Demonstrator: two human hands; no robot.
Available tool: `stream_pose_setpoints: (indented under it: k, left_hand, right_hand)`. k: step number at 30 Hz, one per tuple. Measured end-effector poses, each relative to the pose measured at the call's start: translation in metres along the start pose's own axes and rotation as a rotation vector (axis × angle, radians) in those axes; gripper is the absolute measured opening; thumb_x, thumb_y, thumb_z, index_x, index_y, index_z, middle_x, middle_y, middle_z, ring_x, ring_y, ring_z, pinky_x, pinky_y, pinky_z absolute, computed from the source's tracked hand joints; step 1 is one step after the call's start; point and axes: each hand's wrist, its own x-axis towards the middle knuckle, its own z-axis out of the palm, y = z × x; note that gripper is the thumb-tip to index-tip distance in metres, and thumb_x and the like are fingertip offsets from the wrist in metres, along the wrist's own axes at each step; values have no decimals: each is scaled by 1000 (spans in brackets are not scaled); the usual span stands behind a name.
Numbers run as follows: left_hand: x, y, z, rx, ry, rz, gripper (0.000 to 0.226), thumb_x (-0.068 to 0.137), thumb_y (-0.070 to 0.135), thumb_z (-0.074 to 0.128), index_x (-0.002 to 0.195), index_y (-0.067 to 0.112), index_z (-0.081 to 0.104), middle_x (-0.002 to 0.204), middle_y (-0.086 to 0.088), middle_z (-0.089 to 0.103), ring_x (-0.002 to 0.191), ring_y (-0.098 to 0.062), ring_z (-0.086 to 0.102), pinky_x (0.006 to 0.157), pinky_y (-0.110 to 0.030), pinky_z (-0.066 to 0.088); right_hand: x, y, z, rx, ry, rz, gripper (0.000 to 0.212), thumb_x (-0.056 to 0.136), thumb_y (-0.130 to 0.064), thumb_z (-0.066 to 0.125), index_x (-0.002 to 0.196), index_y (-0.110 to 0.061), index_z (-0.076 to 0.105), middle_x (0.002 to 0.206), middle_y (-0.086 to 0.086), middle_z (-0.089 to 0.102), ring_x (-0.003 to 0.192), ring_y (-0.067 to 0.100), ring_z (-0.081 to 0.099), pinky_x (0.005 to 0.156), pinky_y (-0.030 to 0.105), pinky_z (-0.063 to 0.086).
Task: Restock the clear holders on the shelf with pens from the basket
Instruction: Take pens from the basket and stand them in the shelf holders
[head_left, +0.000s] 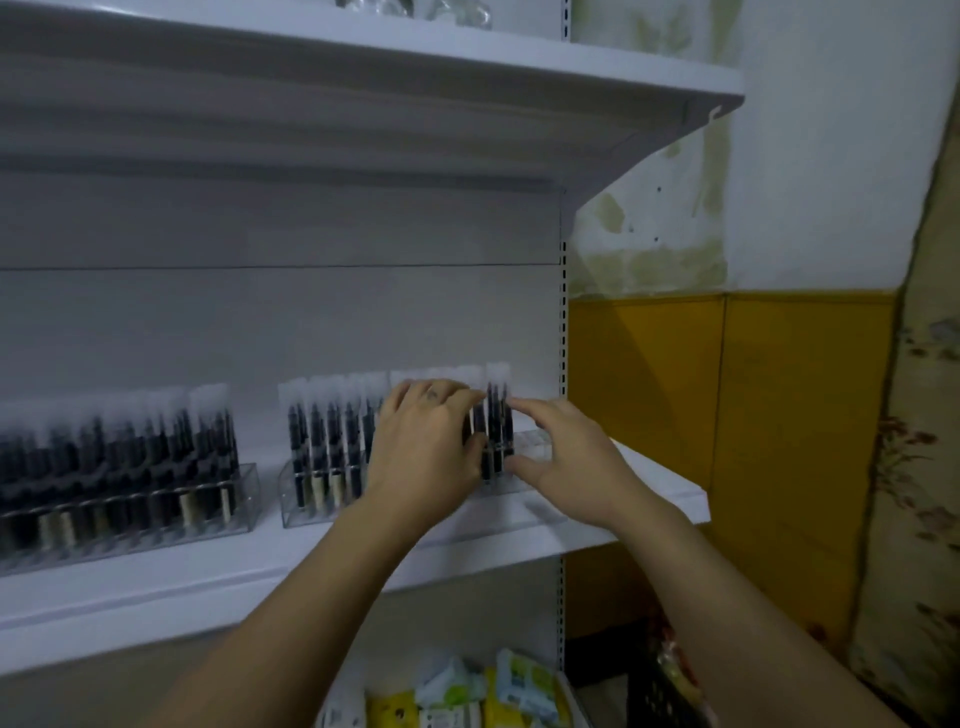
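Two clear holders stand on the white shelf (156, 587). The left holder (244, 499) is full of dark packaged pens. In the right holder (291, 499), rows of pens (322, 447) fill its left part, and its right end (535, 441) looks bare. My left hand (426, 452) reaches into the right holder, fingers curled against a pen pack (496, 421) that stands upright there. My right hand (566, 457) meets the same pack from the right, fingertips at its top and thumb near its base. The image is blurred, so the exact grip is unclear.
A second white shelf (467, 67) hangs overhead with glassware on it. Below, a lower shelf holds yellow and white packets (467, 691). A dark basket (660, 686) sits at the lower right on the floor. The yellow and white wall is to the right.
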Motion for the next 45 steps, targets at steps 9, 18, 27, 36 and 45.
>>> stream_pose_setpoints:
  k: [9, 18, 27, 36, 45]
  left_hand:
    - [-115, -17, -19, 25, -101, -52, 42, 90, 40, 59, 129, 26, 56, 125, 4, 58, 116, -21, 49, 91, -35, 32]
    - [-234, -47, -9, 34, -336, -207, 51, 91, 51, 50, 137, 31, 46, 134, 8, 51, 124, -16, 46, 98, -32, 31]
    - [-340, -87, 39, 43, -648, -401, 54, 89, 51, 54, 138, 30, 45, 138, 4, 51, 129, -20, 43, 106, -37, 31]
    - [-430, -121, 82, -33, -853, -636, 56, 92, 46, 54, 142, 23, 42, 141, -2, 48, 130, -25, 41, 103, -39, 34]
    - [-527, -136, 130, -211, -1038, -978, 48, 90, 42, 58, 133, 21, 52, 133, -4, 56, 121, -24, 51, 101, -36, 44]
  right_hand:
    - [-86, -55, 42, 4, -21, -35, 51, 90, -33, 65, 137, -29, 47, 132, -8, 44, 118, 11, 48, 98, 29, 43]
    - [-159, -59, 135, -15, -295, 37, 54, 93, -42, 58, 142, -31, 39, 141, -6, 37, 126, 18, 43, 101, 32, 40]
    - [-211, -45, 251, 36, -601, 112, 57, 90, -36, 62, 142, -29, 41, 145, -3, 38, 130, 19, 41, 101, 32, 39]
    - [-262, -24, 361, 10, -933, 172, 57, 90, -35, 64, 142, -22, 42, 140, 6, 41, 128, 26, 43, 99, 35, 42]
    - [-336, -2, 434, -66, -1224, 214, 29, 93, -24, 56, 121, -14, 58, 115, 5, 62, 104, 22, 61, 87, 32, 52]
